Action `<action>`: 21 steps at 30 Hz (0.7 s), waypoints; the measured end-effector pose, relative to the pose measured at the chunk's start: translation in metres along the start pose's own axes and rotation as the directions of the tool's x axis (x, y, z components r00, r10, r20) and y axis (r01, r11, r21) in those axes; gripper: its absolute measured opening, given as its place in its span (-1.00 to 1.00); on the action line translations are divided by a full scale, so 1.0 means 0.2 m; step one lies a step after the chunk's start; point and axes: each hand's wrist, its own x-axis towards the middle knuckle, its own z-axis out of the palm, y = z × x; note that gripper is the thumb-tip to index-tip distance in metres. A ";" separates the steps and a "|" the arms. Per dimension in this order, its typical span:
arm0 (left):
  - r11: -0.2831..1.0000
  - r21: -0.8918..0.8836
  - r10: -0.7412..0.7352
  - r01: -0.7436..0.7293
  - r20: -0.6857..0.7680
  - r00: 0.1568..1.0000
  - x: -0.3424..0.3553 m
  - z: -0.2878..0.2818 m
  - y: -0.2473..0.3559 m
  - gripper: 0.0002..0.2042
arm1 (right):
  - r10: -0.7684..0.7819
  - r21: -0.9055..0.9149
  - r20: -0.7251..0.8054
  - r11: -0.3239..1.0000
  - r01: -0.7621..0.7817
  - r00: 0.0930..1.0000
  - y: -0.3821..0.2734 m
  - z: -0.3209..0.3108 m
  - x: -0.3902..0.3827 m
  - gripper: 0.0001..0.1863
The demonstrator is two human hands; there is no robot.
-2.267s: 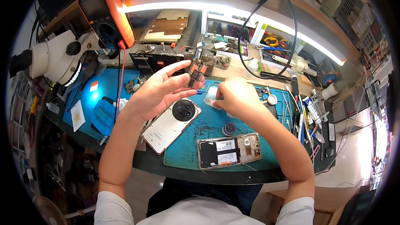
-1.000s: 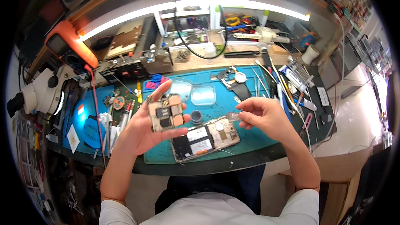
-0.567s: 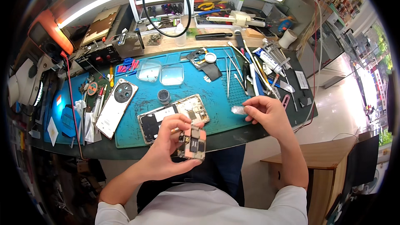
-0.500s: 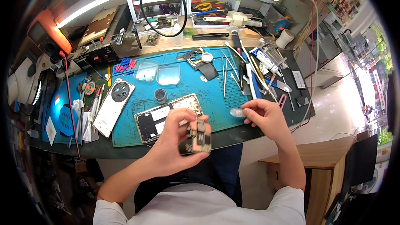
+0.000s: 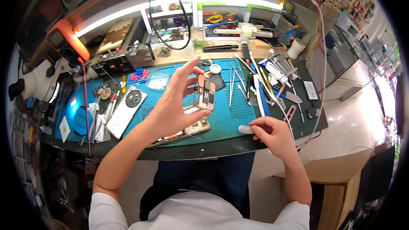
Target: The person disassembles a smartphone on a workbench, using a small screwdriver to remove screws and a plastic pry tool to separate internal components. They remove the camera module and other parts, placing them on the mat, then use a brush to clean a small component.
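Observation:
My left hand point(image 5: 168, 102) is raised above the blue work mat point(image 5: 223, 121), gripping a phone circuit board point(image 5: 206, 94) by its edges between thumb and fingers. The board stands upright, with copper-coloured and black patches showing. Below it lies an opened phone body point(image 5: 194, 129), partly covered by my left hand and forearm. Near the front right of the mat, my right hand point(image 5: 272, 133) pinches a small, crumpled-looking translucent piece point(image 5: 244, 129); its kind is unclear. Left of my forearm rests a pale phone back point(image 5: 126, 113) with a round camera ring.
Tweezers point(image 5: 231, 87) lie on the mat, with brushes, a white tube point(image 5: 275, 71) and other tools to the right. A clear plastic box point(image 5: 157, 80) sits behind my left arm. An orange multimeter point(image 5: 68, 40) stands at far left; a black cable loop point(image 5: 189, 30) hangs above.
My left hand has lifted the circuit board up and away from me, off its place over the phone body. My right hand still pinches the translucent piece. The whole view has shifted a little.

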 end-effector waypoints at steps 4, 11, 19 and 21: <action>0.994 0.084 -0.080 0.074 0.075 0.994 -0.06 -0.24 -0.05 0.09 | -0.047 0.008 0.020 0.999 0.047 0.999 -0.04 0.05 0.01 -0.83; 0.987 0.160 0.006 -0.008 0.012 1.000 -0.12 -0.55 -0.20 0.07 | -0.073 -0.009 0.069 0.997 0.074 0.995 -0.09 0.10 0.06 -0.84; 0.935 0.321 -0.097 0.154 -0.185 0.978 -0.09 -0.62 -0.37 -0.09 | -0.072 -0.023 0.064 0.997 0.073 0.995 -0.07 0.12 0.08 -0.83; 0.910 0.395 -0.069 0.123 -0.149 0.986 -0.07 -0.58 -0.39 -0.09 | -0.084 -0.022 0.053 0.996 0.085 0.995 -0.06 0.13 0.09 -0.82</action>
